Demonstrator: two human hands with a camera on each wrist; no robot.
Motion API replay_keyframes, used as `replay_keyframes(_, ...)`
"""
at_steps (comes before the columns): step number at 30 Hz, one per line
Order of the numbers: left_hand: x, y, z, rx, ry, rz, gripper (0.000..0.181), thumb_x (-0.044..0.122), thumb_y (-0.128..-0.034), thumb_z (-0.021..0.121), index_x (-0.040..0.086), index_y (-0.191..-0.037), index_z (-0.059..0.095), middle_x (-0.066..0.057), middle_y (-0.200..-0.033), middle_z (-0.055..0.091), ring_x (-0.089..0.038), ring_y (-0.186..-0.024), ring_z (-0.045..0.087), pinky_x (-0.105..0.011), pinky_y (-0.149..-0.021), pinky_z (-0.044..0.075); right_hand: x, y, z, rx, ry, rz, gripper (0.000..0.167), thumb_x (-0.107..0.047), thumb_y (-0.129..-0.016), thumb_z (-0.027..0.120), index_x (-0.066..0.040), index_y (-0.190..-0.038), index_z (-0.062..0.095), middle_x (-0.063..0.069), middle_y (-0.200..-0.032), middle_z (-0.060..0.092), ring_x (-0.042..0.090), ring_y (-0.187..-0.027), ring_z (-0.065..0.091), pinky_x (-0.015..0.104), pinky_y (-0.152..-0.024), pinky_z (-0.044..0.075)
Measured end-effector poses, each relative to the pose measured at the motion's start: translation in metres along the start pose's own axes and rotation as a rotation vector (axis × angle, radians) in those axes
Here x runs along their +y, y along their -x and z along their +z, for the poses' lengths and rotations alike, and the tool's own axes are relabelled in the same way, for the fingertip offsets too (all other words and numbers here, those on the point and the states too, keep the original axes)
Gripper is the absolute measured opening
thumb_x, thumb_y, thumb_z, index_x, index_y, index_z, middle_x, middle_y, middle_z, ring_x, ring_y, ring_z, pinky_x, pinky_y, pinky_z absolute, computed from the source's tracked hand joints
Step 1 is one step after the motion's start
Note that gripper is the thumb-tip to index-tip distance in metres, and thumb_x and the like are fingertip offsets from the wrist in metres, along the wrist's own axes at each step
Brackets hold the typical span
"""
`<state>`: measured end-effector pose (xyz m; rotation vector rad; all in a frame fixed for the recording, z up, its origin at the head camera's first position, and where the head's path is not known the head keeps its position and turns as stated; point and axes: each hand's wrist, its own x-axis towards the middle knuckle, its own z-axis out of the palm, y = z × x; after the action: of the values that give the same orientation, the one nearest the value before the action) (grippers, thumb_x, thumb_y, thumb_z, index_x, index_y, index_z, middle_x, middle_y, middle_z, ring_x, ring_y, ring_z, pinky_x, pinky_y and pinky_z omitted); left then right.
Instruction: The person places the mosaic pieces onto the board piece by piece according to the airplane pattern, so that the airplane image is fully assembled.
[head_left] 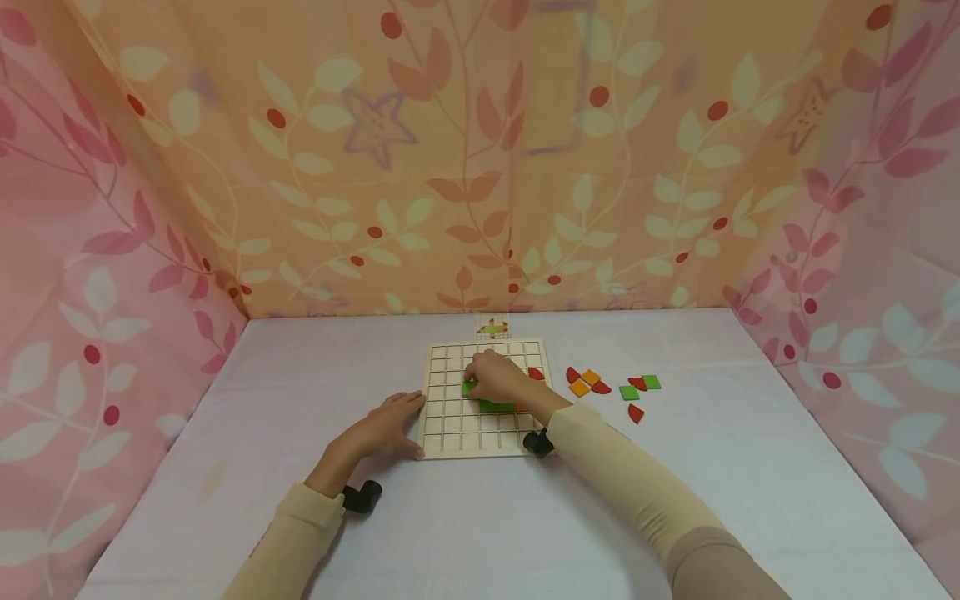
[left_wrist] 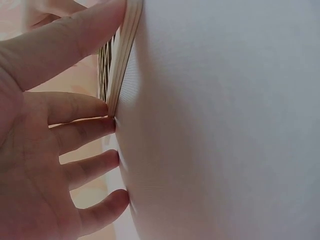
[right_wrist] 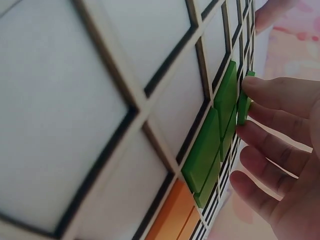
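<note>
Your right hand [head_left: 497,377] pinches one green tile [right_wrist: 243,107] over the grid board [head_left: 442,435], thumb and forefinger drawn in upon it, the other fingers loosely apart — a light grip that likely leaves the tile free to settle into a cell. Just to the near right of those fingertips, more green tiles [right_wrist: 201,150] lie in the cells, with an orange tile [right_wrist: 172,212] beside them. Your left hand [head_left: 384,427] grips nothing; its fingers are straight and spread, touching the board's left side, presumably to steady it on the table [head_left: 225,433]. Loose red pieces [head_left: 636,413] lie well right of your right fingers, probably for easy reach; a patterned card [head_left: 492,327] lies beyond them, perhaps for glancing at.
</note>
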<state>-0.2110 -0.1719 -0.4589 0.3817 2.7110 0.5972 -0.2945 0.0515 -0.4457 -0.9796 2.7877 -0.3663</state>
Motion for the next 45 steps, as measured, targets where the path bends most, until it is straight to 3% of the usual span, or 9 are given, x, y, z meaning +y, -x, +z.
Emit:
replay_keyframes(13, 0.003, -0.003, 0.000, -0.013, -0.009, -0.010, 0.094, 0.025, -0.0752, 0.084, 0.004, -0.151, 0.033, -0.013, -0.159, 0.030, -0.037, -0.149, 0.022, -0.062, -0.115, 0.024, 0.003, 0.001, 0.004, 0.003, 0.010, 0.025, 0.022, -0.020, -0.088, 0.072, -0.011, -0.107, 0.076, 0.004, -0.101, 0.067, 0.018, -0.093, 0.054, 0.032, -0.081, 0.049)
replay_keyframes(18, 0.003, -0.002, 0.001, -0.020, 0.005, 0.002, 0.093, 0.024, -0.0754, 0.083, 0.003, -0.151, 0.033, -0.015, -0.159, 0.030, -0.038, -0.149, 0.021, -0.066, -0.113, 0.022, 0.004, 0.002, 0.006, 0.013, -0.001, 0.026, 0.021, -0.018, -0.087, 0.072, -0.010, -0.107, 0.076, 0.004, -0.102, 0.067, 0.018, -0.094, 0.054, 0.032, -0.082, 0.050)
replay_keyframes(30, 0.004, 0.003, -0.001, -0.030, -0.003, 0.021, 0.091, 0.026, -0.0765, 0.082, 0.002, -0.150, 0.034, -0.015, -0.159, 0.030, -0.039, -0.149, 0.021, -0.064, -0.114, 0.022, -0.001, 0.005, 0.002, 0.002, 0.022, 0.033, 0.024, -0.021, -0.088, 0.072, -0.011, -0.109, 0.075, 0.004, -0.106, 0.069, 0.019, -0.099, 0.057, 0.033, -0.084, 0.051)
replay_keyframes(39, 0.002, 0.003, -0.003, -0.046, -0.037, 0.040, 0.092, 0.026, -0.0787, 0.080, -0.001, -0.151, 0.030, -0.018, -0.160, 0.026, -0.039, -0.150, 0.018, -0.065, -0.114, 0.022, 0.010, 0.026, -0.019, 0.056, -0.111, 0.013, 0.026, -0.020, -0.089, 0.069, -0.006, -0.110, 0.074, 0.007, -0.103, 0.066, 0.022, -0.098, 0.058, 0.036, -0.085, 0.051)
replay_keyframes(45, 0.000, 0.004, -0.002, -0.041, -0.024, 0.037, 0.093, 0.026, -0.0775, 0.081, -0.001, -0.151, 0.030, -0.018, -0.160, 0.026, -0.039, -0.149, 0.019, -0.066, -0.113, 0.022, 0.031, 0.052, -0.035, 0.115, -0.112, 0.021, 0.024, -0.017, -0.088, 0.068, -0.005, -0.107, 0.075, 0.009, -0.103, 0.069, 0.024, -0.095, 0.059, 0.038, -0.084, 0.052)
